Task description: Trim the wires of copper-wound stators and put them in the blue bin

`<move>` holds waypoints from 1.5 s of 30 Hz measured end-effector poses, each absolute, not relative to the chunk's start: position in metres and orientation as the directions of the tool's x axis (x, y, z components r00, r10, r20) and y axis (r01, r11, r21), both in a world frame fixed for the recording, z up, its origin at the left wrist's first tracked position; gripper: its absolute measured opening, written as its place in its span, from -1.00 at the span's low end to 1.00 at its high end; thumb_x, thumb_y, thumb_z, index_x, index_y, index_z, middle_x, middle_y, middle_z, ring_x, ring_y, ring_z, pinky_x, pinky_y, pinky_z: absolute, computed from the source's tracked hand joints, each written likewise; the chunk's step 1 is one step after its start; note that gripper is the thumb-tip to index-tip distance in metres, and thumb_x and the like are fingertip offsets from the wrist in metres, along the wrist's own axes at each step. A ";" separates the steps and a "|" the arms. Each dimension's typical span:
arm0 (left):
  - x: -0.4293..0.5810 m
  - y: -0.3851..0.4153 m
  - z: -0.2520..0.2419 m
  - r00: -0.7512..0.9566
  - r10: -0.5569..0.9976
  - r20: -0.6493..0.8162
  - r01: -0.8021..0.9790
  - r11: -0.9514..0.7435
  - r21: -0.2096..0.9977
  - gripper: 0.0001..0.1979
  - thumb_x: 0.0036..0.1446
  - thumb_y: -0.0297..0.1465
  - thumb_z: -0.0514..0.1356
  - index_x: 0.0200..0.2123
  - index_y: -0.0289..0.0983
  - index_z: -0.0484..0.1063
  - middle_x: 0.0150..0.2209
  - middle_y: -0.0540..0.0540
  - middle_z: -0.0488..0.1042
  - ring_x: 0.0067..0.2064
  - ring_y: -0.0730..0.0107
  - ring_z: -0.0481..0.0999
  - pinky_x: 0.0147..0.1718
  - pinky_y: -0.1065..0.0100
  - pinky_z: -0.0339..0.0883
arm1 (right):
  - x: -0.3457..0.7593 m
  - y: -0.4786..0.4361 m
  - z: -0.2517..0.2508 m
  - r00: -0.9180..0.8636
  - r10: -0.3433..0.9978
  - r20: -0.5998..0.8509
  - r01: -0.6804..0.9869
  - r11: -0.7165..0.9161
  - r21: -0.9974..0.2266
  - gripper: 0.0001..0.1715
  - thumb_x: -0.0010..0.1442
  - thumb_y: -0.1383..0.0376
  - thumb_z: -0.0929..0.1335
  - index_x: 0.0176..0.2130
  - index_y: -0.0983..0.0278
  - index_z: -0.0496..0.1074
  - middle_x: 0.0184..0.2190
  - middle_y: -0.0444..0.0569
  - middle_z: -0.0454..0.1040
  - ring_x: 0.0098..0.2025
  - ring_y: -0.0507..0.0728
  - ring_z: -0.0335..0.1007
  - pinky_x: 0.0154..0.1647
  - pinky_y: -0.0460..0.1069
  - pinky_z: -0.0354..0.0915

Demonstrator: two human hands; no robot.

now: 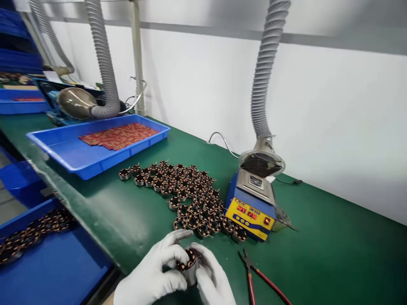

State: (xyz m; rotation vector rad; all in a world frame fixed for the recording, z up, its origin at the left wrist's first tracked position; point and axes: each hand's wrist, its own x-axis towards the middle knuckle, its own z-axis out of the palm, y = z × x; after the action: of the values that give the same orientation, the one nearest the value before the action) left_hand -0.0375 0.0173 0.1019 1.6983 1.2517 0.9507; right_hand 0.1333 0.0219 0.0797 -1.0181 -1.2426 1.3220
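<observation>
Both my hands wear white gloves and meet near the green bench's front edge. My left hand (152, 273) and my right hand (212, 277) are closed together around one copper-wound stator coil (190, 259), held between the fingertips just above the bench. A cluster of several more stator coils (187, 190) lies on the bench beyond my hands.
A blue and yellow soldering station (252, 203) stands right of the coils under a grey fume hose (265, 84). Red-handled pliers (257, 277) lie at the right. A blue tray (73, 154) with red circuit boards (119, 135) sits at the left; a lower blue bin (60, 262) holds more coils.
</observation>
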 end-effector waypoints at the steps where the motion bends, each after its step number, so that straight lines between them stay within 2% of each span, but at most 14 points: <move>1: -0.029 0.016 0.101 0.211 0.965 0.153 0.331 -0.218 0.918 -0.90 0.04 -0.30 0.26 -0.35 -0.17 0.45 0.14 -0.13 0.35 0.19 0.10 0.27 0.06 0.19 0.28 | 0.132 0.024 0.089 -0.124 0.991 0.046 -0.170 0.024 -0.985 -0.60 0.10 0.04 0.37 -0.11 0.17 0.49 -0.12 0.04 0.56 -0.08 0.22 0.50 -0.04 0.07 0.42; 5: 0.003 0.015 0.097 0.115 0.891 0.440 0.620 -0.410 0.669 -0.58 0.08 -0.28 0.23 0.03 -0.11 0.28 0.06 -0.20 0.43 0.05 0.09 0.44 -0.04 0.14 0.41 | 0.141 0.026 0.110 0.030 0.998 0.049 -0.250 0.055 -0.967 -0.65 0.05 0.02 0.40 -0.21 0.15 0.50 -0.20 0.00 0.57 -0.13 0.17 0.49 -0.08 0.02 0.42; 9: 0.021 0.016 0.111 0.204 0.739 0.642 0.712 -0.562 0.421 -0.59 0.09 -0.31 0.24 0.02 -0.18 0.29 -0.12 -0.18 0.55 -0.19 0.15 0.57 -0.26 0.24 0.50 | 0.156 0.017 0.116 0.139 0.979 0.147 -0.126 0.164 -0.978 -0.83 0.07 0.12 0.40 -0.33 0.14 0.52 -0.23 -0.04 0.53 -0.15 0.12 0.46 -0.11 -0.03 0.40; 13: 0.028 0.014 0.129 0.252 0.937 0.242 0.528 -0.342 0.777 -0.57 -0.17 -0.43 0.41 -0.15 -0.10 0.46 -0.18 -0.02 0.57 -0.17 0.18 0.55 -0.19 0.30 0.47 | 0.178 0.022 0.132 0.023 0.971 0.238 0.008 0.238 -0.971 -0.86 0.09 0.24 0.39 -0.48 0.18 0.50 -0.45 -0.08 0.44 -0.35 0.08 0.38 -0.33 -0.06 0.35; 16: 0.028 0.011 0.133 0.277 0.956 -0.095 0.389 -0.021 0.921 -0.53 -0.29 -0.60 0.38 -0.24 -0.07 0.53 -0.17 0.04 0.57 -0.09 0.17 0.52 -0.08 0.33 0.40 | 0.197 0.032 0.146 -0.064 0.985 0.159 -0.400 0.120 -0.908 -0.80 0.04 0.16 0.43 -0.54 0.18 0.47 -0.56 -0.13 0.36 -0.45 0.06 0.35 -0.40 -0.03 0.36; 19: 0.025 0.009 0.132 0.272 0.962 -0.035 0.341 -0.063 0.938 -0.51 -0.32 -0.58 0.41 -0.24 -0.08 0.53 -0.18 0.02 0.56 -0.11 0.17 0.52 -0.09 0.33 0.40 | 0.207 0.036 0.151 0.078 0.997 -0.017 -0.720 0.044 -0.693 -0.83 -0.02 0.15 0.47 -0.51 0.15 0.48 -0.53 -0.19 0.39 -0.42 0.03 0.39 -0.29 -0.02 0.40; 24: 0.027 0.013 0.130 0.246 0.868 0.431 0.472 -0.495 0.729 -0.39 -0.29 -0.50 0.44 -0.09 -0.07 0.44 -0.12 -0.06 0.56 -0.05 0.12 0.50 -0.08 0.24 0.43 | 0.189 0.023 0.138 -0.161 0.972 -0.174 -0.511 -0.233 -0.827 -0.61 -0.23 0.25 0.57 -0.31 0.22 0.55 -0.33 -0.03 0.55 -0.26 0.12 0.46 -0.14 0.00 0.35; 28: 0.029 0.019 0.129 0.233 0.851 0.471 0.487 -0.521 0.700 -0.30 -0.26 -0.54 0.43 -0.01 0.00 0.36 -0.10 -0.02 0.55 -0.09 0.24 0.52 -0.14 0.38 0.44 | 0.170 0.012 0.128 -0.289 0.942 -0.173 -0.589 -0.317 -0.743 -0.43 -0.15 0.08 0.53 -0.14 0.24 0.50 -0.25 0.04 0.54 -0.22 0.16 0.45 -0.07 0.07 0.32; 33: 0.025 0.034 0.136 0.214 0.802 0.557 0.249 -0.596 0.763 -0.90 0.16 -0.36 0.18 -0.27 -0.09 0.50 -0.32 0.00 0.59 -0.20 0.34 0.53 -0.14 0.42 0.37 | 0.169 0.010 0.126 -0.385 0.890 -0.247 -0.657 -0.451 -0.604 -0.45 -0.18 0.17 0.56 -0.14 0.19 0.50 -0.24 0.01 0.55 -0.26 0.13 0.49 -0.10 0.09 0.34; 36: 0.020 0.038 0.143 0.014 0.908 0.418 0.140 -0.416 0.899 -0.78 0.18 -0.31 0.13 -0.49 -0.15 0.46 -0.46 0.03 0.54 -0.28 0.37 0.52 -0.25 0.49 0.38 | 0.174 0.011 0.129 -0.472 0.844 -0.254 -0.665 -0.531 -0.525 -0.42 -0.26 0.20 0.60 -0.18 0.19 0.51 -0.33 -0.01 0.58 -0.32 0.11 0.51 -0.18 0.04 0.37; 39: 0.014 0.034 0.145 -0.130 0.978 0.164 0.047 -0.160 0.986 -0.85 0.13 -0.27 0.15 -0.42 -0.11 0.50 -0.33 0.01 0.56 -0.19 0.32 0.53 -0.18 0.45 0.39 | 0.180 0.010 0.135 -0.492 0.837 -0.240 -0.687 -0.543 -0.483 -0.46 -0.18 0.21 0.57 -0.14 0.20 0.51 -0.31 0.00 0.58 -0.33 0.11 0.53 -0.29 -0.03 0.38; 40: 0.012 0.032 0.143 -0.073 0.992 0.105 0.074 -0.100 0.992 -0.89 0.05 -0.28 0.23 -0.31 -0.08 0.53 -0.21 0.00 0.57 -0.09 0.26 0.51 -0.09 0.39 0.37 | 0.182 0.009 0.137 -0.477 0.847 -0.233 -0.699 -0.527 -0.484 -0.50 -0.11 0.21 0.54 -0.12 0.20 0.50 -0.29 0.02 0.58 -0.31 0.12 0.53 -0.29 -0.02 0.39; 43: 0.017 0.029 0.140 0.274 0.962 0.008 0.205 -0.067 0.976 -0.30 -0.32 -0.52 0.38 -0.02 0.04 0.43 0.10 -0.02 0.42 0.14 0.07 0.34 0.11 0.23 0.23 | 0.183 0.007 0.140 -0.433 0.876 -0.213 -0.717 -0.478 -0.507 -0.52 -0.02 0.16 0.49 -0.08 0.24 0.49 -0.26 0.07 0.57 -0.24 0.19 0.52 -0.20 0.09 0.40; 45: 0.026 0.031 0.142 0.329 0.943 0.050 0.166 -0.110 0.980 -0.29 -0.38 -0.61 0.36 -0.08 0.04 0.48 0.07 -0.03 0.46 0.11 0.09 0.37 0.10 0.25 0.24 | 0.180 0.008 0.139 -0.423 0.881 -0.211 -0.714 -0.468 -0.522 -0.55 -0.02 0.15 0.49 -0.10 0.21 0.49 -0.27 0.07 0.56 -0.22 0.21 0.50 -0.15 0.17 0.39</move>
State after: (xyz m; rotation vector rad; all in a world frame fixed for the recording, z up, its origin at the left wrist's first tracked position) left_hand 0.0263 0.0306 0.1416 1.5400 1.0477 0.9246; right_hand 0.1804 0.0078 0.1387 -0.5687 -0.4371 2.0075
